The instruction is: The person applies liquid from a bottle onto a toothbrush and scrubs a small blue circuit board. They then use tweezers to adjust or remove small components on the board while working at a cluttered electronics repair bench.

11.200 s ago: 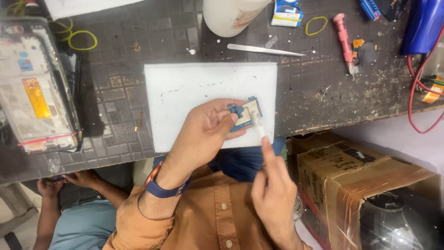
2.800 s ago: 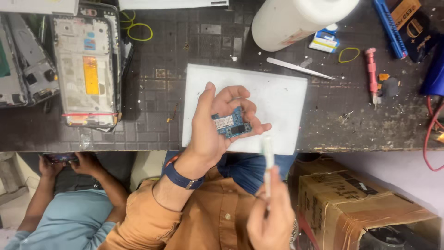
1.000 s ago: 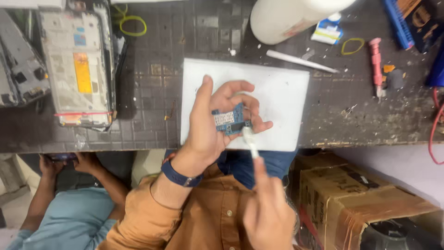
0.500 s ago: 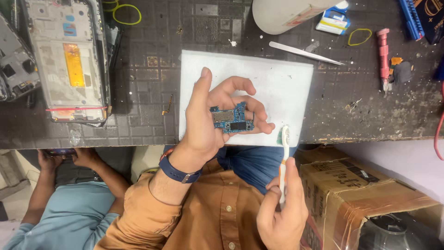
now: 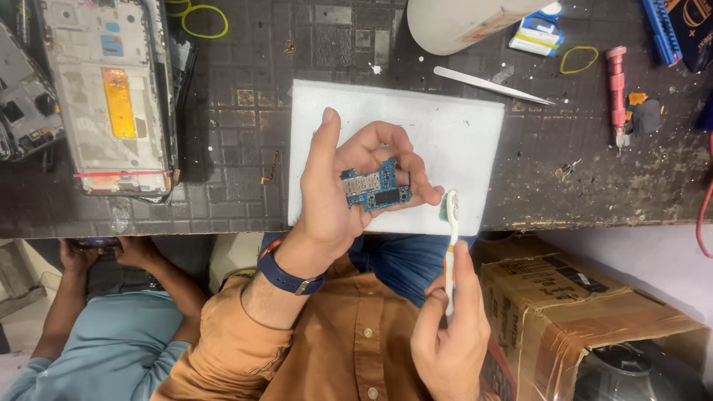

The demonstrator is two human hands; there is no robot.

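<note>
Right hand (image 5: pixel 449 334) lowest in view, over the orange shirt; fingers closed round the handle of a white brush (image 5: pixel 450 238), bristle head up and just beside the left fingertips. Half a second ago the brush stood further right, clear of the board; a second ago its head lay against the board. So: head has lifted off, swung out, and is now coming back in — reads as repeated brushing strokes, cleaning of the board likely not finished. Left hand (image 5: pixel 349 193) curled round a small blue circuit board (image 5: pixel 375 189), pinched at the edges between thumb and fingertips, component side up, held in the air over the near part of the white mat (image 5: pixel 460 126). Grip and board position unchanged across the last second. Cardboard box (image 5: pixel 587 304) to the right, below bench edge. Another person's hands (image 5: pixel 104 252) hold a phone at lower left. Further back on the bench: opened phone frame (image 5: pixel 111 96), tweezers (image 5: pixel 490 85), red screwdriver (image 5: pixel 616 89), white roll (image 5: pixel 460 22).
</note>
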